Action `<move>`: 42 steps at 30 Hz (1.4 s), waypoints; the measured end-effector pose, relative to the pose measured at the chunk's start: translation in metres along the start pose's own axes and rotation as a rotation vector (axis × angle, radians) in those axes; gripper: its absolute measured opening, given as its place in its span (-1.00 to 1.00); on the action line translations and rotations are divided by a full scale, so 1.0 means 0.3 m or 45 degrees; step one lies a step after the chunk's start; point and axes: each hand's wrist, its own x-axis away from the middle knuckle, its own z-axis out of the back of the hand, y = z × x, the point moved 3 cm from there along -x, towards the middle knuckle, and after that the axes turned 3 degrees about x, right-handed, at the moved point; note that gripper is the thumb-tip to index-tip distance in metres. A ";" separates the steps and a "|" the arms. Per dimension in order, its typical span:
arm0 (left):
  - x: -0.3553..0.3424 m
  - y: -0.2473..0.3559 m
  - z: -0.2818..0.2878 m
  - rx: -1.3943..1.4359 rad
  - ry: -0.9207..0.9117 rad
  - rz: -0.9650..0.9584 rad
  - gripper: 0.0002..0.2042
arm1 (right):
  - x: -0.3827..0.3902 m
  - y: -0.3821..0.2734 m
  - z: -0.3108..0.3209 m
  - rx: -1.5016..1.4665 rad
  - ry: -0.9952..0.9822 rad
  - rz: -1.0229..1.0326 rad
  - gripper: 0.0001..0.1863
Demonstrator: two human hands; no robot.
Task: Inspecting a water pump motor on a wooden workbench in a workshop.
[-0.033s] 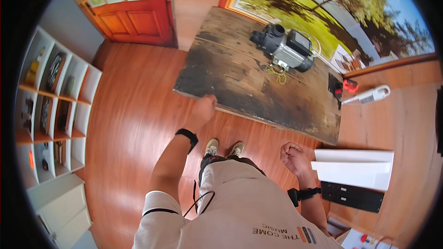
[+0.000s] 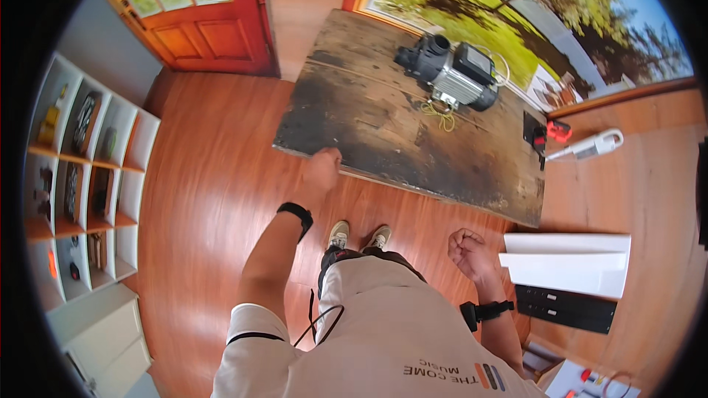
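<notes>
My left hand point(image 2: 322, 168) is closed in a loose fist at the front edge of the worn wooden table point(image 2: 354, 129). Nothing shows in its fingers, and I cannot tell whether it touches the edge. Over the floor near the table's right front corner, my right hand point(image 2: 470, 253) hangs with curled fingers and no visible object. A black and silver electric pump point(image 2: 456, 74) lies toward the table's far side, beyond reach of both hands. A thin yellow-green wire point(image 2: 441, 115) trails from it onto the wood.
At the right are a red and black tool point(image 2: 554, 133), a white handheld device point(image 2: 594, 146), white panels point(image 2: 568, 265) and a black case point(image 2: 564, 308). White shelving point(image 2: 129, 195) lines the left side. A red-orange door point(image 2: 217, 37) and a window point(image 2: 442, 0) stand beyond.
The room has shifted very slightly in view as the head turned. Both hands keep nearly the same pose.
</notes>
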 end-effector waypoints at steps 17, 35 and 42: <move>-0.159 -0.020 -0.131 -0.543 -0.408 -0.616 -0.76 | 0.102 0.128 0.202 -0.420 0.199 0.026 -0.84; -0.187 0.051 -0.126 -0.549 -0.524 -0.458 -0.80 | 0.081 0.094 0.250 -0.399 0.157 0.037 -0.85; -0.179 0.049 -0.135 -0.562 -0.498 -0.504 -0.78 | 0.085 0.082 0.272 -0.353 0.145 0.031 -0.85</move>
